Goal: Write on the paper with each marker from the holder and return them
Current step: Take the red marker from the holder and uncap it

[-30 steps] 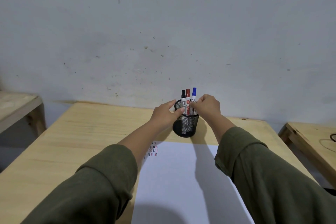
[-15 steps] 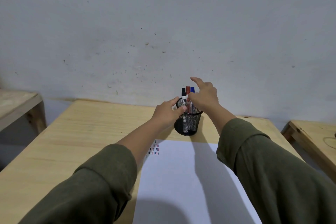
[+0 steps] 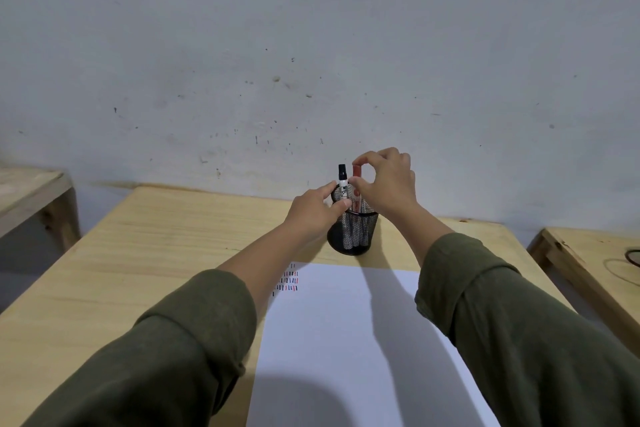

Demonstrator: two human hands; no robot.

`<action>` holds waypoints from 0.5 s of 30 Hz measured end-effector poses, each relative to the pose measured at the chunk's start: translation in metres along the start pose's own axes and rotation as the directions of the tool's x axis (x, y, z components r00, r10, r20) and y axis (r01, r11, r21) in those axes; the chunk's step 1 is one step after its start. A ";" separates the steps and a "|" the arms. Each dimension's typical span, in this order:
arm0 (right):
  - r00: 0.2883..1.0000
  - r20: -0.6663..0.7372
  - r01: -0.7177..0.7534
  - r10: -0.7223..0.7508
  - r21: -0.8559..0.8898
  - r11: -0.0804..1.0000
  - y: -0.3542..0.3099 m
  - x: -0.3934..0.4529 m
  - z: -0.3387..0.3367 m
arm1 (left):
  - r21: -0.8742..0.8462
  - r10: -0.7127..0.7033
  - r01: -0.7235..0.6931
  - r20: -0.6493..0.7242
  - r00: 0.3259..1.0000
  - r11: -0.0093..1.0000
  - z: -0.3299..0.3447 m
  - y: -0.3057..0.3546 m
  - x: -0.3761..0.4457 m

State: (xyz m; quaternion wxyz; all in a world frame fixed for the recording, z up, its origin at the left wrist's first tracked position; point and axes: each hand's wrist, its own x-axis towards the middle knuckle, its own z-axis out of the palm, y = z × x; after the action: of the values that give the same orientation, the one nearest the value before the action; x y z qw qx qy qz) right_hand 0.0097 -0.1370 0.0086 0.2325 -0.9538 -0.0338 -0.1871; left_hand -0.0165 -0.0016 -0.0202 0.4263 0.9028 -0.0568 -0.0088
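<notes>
A black mesh holder (image 3: 353, 236) stands on the wooden table beyond the white paper (image 3: 346, 340). A black marker (image 3: 342, 177) and a red marker (image 3: 356, 173) stick up out of it. The blue marker is hidden behind my right hand. My left hand (image 3: 313, 215) grips the holder's left rim with thumb and fingers. My right hand (image 3: 388, 180) is above the holder, index finger and thumb pinched on the red marker's cap. Short black, red and blue strokes (image 3: 288, 282) sit at the paper's far left corner.
The table (image 3: 156, 246) meets a grey wall just behind the holder. A wooden bench (image 3: 31, 191) stands to the left. Another bench (image 3: 595, 260) at the right carries a black cable (image 3: 633, 258). My green sleeves cover the table's near corners.
My right hand rose from the holder's rim to the marker tops and closed finger and thumb on the red marker's cap, covering the blue one. My left hand stayed on the holder.
</notes>
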 end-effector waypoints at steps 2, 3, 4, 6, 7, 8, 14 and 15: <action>0.999 0.030 -0.022 0.018 0.136 0.990 0.001 -0.005 0.002 | -0.014 -0.001 0.001 0.000 1.000 1.000 0.000 0.001 0.000; 0.998 0.049 -0.046 0.036 0.230 0.972 0.000 -0.008 0.002 | -0.022 -0.002 0.002 0.000 1.000 1.000 0.000 0.001 0.000; 0.997 0.059 -0.073 0.058 0.298 0.952 -0.001 -0.011 0.002 | -0.029 -0.002 0.002 0.002 1.000 1.000 -0.001 0.001 0.000; 0.996 0.050 -0.092 0.079 0.351 0.932 -0.003 -0.014 -0.003 | -0.038 -0.002 0.003 0.003 1.000 0.999 -0.002 0.001 -0.001; 0.996 0.035 -0.090 0.083 0.371 0.924 -0.004 -0.014 -0.006 | -0.038 -0.001 0.001 -0.006 1.000 0.999 -0.003 0.002 -0.001; 0.996 0.013 -0.083 0.085 0.396 0.914 -0.006 -0.014 -0.011 | -0.040 0.005 -0.006 -0.027 1.000 0.999 -0.005 0.003 -0.002; 0.987 -0.125 -0.018 0.097 0.523 0.852 -0.019 -0.007 -0.046 | -0.101 0.114 -0.138 -0.221 0.969 0.985 -0.014 0.025 -0.003; 0.985 -0.141 -0.003 0.097 0.549 0.836 -0.022 -0.007 -0.053 | -0.098 0.133 -0.157 -0.222 0.966 0.983 -0.015 0.030 -0.003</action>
State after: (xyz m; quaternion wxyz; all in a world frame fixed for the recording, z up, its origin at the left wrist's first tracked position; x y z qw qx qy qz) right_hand -0.0181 -0.1413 0.0592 0.5019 -0.8297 -0.0416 -0.2409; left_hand -0.0210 -0.0083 0.0127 0.4805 0.8659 -0.0759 0.1165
